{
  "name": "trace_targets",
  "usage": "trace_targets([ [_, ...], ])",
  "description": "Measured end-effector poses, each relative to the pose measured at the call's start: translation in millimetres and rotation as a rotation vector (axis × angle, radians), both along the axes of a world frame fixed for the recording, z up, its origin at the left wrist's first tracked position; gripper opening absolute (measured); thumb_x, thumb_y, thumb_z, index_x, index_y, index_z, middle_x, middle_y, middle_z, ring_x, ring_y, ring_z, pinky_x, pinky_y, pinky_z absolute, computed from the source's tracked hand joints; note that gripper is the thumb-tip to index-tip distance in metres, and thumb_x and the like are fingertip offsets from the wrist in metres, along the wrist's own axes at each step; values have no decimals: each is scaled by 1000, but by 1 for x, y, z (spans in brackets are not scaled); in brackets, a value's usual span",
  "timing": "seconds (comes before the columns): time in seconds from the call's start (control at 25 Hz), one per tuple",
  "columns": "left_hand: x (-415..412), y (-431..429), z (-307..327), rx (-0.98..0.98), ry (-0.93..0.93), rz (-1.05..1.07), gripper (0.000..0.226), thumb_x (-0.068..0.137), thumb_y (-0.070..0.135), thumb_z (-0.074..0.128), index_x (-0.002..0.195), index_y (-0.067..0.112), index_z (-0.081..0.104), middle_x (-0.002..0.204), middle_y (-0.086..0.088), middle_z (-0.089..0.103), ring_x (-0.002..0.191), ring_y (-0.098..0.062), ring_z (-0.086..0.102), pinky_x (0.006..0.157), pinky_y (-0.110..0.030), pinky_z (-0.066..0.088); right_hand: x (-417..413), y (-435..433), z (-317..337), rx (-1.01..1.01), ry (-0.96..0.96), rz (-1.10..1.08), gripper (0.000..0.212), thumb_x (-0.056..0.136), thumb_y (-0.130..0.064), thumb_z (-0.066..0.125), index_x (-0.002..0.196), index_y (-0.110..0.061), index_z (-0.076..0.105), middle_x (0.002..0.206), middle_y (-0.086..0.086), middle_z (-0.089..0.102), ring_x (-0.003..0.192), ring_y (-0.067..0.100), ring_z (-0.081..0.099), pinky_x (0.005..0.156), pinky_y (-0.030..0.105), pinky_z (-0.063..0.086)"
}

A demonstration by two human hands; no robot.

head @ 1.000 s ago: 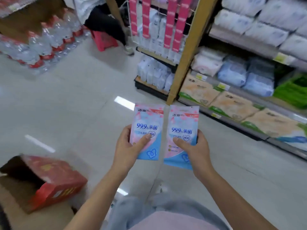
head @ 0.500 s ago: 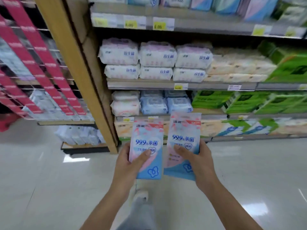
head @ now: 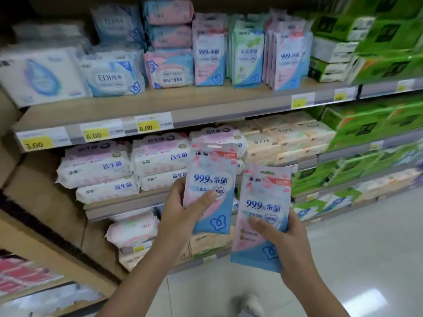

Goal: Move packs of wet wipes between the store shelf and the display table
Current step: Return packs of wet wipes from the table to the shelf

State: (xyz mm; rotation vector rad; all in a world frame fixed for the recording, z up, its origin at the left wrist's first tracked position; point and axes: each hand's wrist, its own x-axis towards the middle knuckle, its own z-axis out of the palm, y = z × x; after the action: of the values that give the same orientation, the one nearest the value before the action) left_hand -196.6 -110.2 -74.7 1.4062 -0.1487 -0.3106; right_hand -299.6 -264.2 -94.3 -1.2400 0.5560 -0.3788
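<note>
Store shelf (head: 206, 104) with upright wipe packs (head: 209, 58), price tags (head: 146, 126).

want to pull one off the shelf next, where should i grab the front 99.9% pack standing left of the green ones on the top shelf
Take the front 99.9% pack by its upper half, coming straight in from the aisle. It stands upright and flat-faced, with the 666 pack and green packs close against its sides, so only the front and top look free. Both hands hold packs now.

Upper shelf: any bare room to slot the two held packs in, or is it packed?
Bare board runs along the upper shelf front, widest ahead of the 666 pack and the standing 99.9% packs. The back is crowded wall to wall. Left hand and right hand each hold a pack.
</note>
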Motion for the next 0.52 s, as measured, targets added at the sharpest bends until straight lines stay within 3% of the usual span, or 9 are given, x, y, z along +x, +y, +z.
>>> trace_targets([
  [0.16, 33, -57, 16, -24, -48, 86, 52, 58, 30, 74, 107, 20, 58, 95, 6, 74, 88, -15, 71, 72, -31, 59, 56, -61, 25, -54, -65, 91, 40, 59, -10, 77, 96, -15, 64, 90, 7, 75, 80, 29, 72, 67, 43, 59],
  [0.24, 48, -82, 29, -61, -63, 129, 52, 59, 28, 73, 108, 18, 58, 96, 3, 74, 88, -16, 71, 72, -33, 60, 84, -92, 44, -99, -112, 145, 44, 57, -10, 81, 97, -17, 64, 92, 6, 75, 82, 29, 72, 67, 43, 59],
  [0.36, 68, -113, 54, -132, -97, 203, 48, 60, 21, 71, 105, 17, 59, 92, 4, 75, 82, -12, 72, 63, -24, 57, 121, -129, 77, -166, -180, 237, 49, 57, -9, 86, 100, -19, 64, 95, 5, 74, 85, 27, 72, 68, 43, 58],
  [0.52, 90, -130, 78, -190, -152, 271, 45, 60, 18, 71, 103, 13, 59, 89, 3, 76, 79, -11, 71, 60, -19, 54, 159, -151, 105, -212, -248, 287, 40, 57, -14, 76, 95, -21, 65, 91, 1, 75, 82, 25, 72, 67, 42, 60],
])
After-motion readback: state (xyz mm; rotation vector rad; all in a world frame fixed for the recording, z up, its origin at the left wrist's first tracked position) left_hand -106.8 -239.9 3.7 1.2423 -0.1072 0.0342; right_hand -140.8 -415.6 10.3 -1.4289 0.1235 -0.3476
